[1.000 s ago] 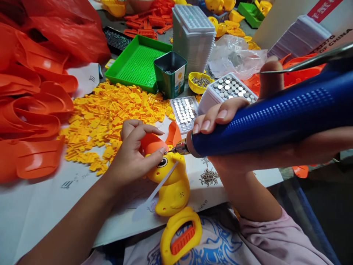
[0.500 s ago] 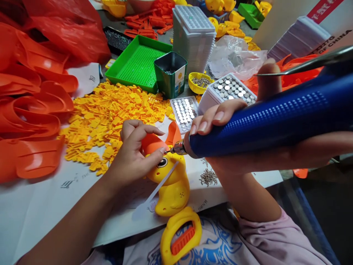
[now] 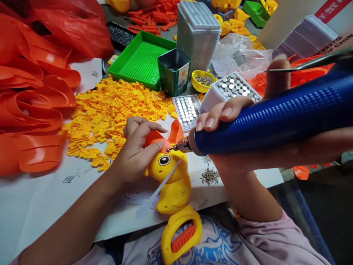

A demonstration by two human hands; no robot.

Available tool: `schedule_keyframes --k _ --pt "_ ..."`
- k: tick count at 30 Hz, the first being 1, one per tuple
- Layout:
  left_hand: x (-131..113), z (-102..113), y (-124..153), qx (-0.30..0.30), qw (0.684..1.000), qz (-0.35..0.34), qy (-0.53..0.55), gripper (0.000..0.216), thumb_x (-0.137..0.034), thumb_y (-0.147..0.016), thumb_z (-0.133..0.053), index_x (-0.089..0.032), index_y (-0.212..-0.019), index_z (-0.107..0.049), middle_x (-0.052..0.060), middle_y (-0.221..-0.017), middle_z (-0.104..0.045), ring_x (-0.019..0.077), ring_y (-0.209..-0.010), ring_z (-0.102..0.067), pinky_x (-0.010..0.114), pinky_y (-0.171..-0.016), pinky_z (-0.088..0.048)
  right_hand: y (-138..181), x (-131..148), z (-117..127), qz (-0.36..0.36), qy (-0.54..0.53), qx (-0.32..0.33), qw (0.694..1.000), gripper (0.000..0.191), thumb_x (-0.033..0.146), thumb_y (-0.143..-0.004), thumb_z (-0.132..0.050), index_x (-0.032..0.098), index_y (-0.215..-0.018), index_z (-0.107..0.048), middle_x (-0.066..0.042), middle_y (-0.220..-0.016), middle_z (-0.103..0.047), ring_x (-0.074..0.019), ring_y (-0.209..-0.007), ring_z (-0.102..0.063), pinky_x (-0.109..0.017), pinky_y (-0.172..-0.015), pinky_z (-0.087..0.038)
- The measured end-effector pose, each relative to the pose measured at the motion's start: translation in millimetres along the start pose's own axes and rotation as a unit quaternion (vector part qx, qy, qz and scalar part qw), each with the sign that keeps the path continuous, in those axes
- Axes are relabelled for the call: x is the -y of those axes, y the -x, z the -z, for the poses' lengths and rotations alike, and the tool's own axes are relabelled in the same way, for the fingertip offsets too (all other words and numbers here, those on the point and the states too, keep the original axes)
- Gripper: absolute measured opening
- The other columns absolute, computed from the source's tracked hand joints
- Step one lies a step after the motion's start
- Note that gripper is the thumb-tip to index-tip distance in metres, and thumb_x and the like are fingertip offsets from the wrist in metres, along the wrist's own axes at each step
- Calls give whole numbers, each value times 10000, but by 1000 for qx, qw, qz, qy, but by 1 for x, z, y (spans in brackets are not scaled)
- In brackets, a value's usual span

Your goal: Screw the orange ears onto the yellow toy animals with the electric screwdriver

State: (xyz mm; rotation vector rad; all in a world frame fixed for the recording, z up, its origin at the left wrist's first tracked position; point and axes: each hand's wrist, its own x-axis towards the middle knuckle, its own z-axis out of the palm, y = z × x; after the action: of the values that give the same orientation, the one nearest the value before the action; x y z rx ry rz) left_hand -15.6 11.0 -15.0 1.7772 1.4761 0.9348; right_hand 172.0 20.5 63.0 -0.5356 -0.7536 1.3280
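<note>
My left hand (image 3: 136,151) presses a curved orange plastic piece (image 3: 166,144) against the head of a yellow duck toy (image 3: 173,197), with thumb and fingers on it. The toy's yellow loop handle (image 3: 167,235) with an orange grip lies over my lap. My right hand (image 3: 242,161) is wrapped round a blue electric screwdriver (image 3: 270,119), held nearly level. Its bit meets the orange piece just above the toy's eye, beside my left thumb; a screw there is too small to make out. Metal tweezers (image 3: 309,66) also stick out from my right hand, above the screwdriver.
Small yellow plastic parts (image 3: 116,110) lie heaped behind my left hand. Loose screws (image 3: 210,176) lie right of the toy. Behind are a tray of silver discs (image 3: 188,110), a yellow bowl (image 3: 194,85), a dark green tin (image 3: 168,79) and a green tray (image 3: 117,69). Orange parts (image 3: 41,151) stand left.
The view has shifted slightly. The screwdriver bit stays at the orange piece, and my left thumb has drawn back a little from the bit's tip. Both grips are kept.
</note>
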Motion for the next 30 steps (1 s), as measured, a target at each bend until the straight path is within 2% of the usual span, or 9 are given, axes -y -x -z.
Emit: schedule_keyframes --k 6,11,18,23,25,27,30 --pt "-1 2 2 4 1000 -5 -11 187 -286 -817 -527 -262 -976 -622 31 -1000 -392 252 -1123 -387 517 -1051 -278 0 4 1 -11 24 33 999 334 628 -620 -737 330 -731 -633 16 -538 -607 -237 -505 -580 -422 -509 -523" --pt "-4 1 2 3 1000 -7 -13 176 -284 -822 -524 -252 -969 -617 32 -987 -400 256 -1127 -393 517 -1045 -298 0 9 2 -42 49 80 995 237 603 -643 -733 383 -712 -681 13 -559 -615 -263 -545 -600 -468 -556 -540" --pt "-4 -2 6 -17 1000 -6 3 158 -288 -821 -537 -311 -960 -609 31 -994 -416 267 -1120 -417 504 -1031 -302 2 7 -4 -20 55 42 997 416 708 -560 -729 332 -723 -656 27 -512 -584 -229 -478 -571 -410 -456 -535" --pt "-3 -2 8 -15 999 -26 16 193 -261 -847 -523 -327 -1015 -592 18 -1026 -407 252 -1115 -398 518 -1027 -266 0 4 3 -14 45 70 996 483 747 -542 -702 324 -765 -630 13 -562 -620 -238 -521 -605 -435 -475 -554" --pt "-3 -2 9 -18 999 -34 16 197 -245 -849 -521 -331 -1015 -583 10 -1024 -416 243 -1105 -405 502 -1017 -272 -2 4 5 -7 36 103 994 513 757 -528 -695 316 -782 -628 13 -568 -626 -235 -528 -613 -424 -474 -556" --pt "-4 -2 8 -20 999 -35 17 197 -231 -850 -520 -336 -1007 -577 2 -1021 -428 237 -1095 -416 493 -1009 -277 -2 3 4 3 32 121 992 519 758 -546 -684 303 -791 -628 19 -559 -621 -220 -522 -614 -401 -471 -554" --pt "-3 -3 8 -25 999 -27 24 213 -213 -850 -526 -346 -1011 -562 -6 -1029 -434 232 -1089 -435 490 -1011 -290 -1 -1 4 16 52 114 992 490 751 -620 -644 293 -790 -623 33 -557 -618 -199 -514 -621 -388 -479 -559"
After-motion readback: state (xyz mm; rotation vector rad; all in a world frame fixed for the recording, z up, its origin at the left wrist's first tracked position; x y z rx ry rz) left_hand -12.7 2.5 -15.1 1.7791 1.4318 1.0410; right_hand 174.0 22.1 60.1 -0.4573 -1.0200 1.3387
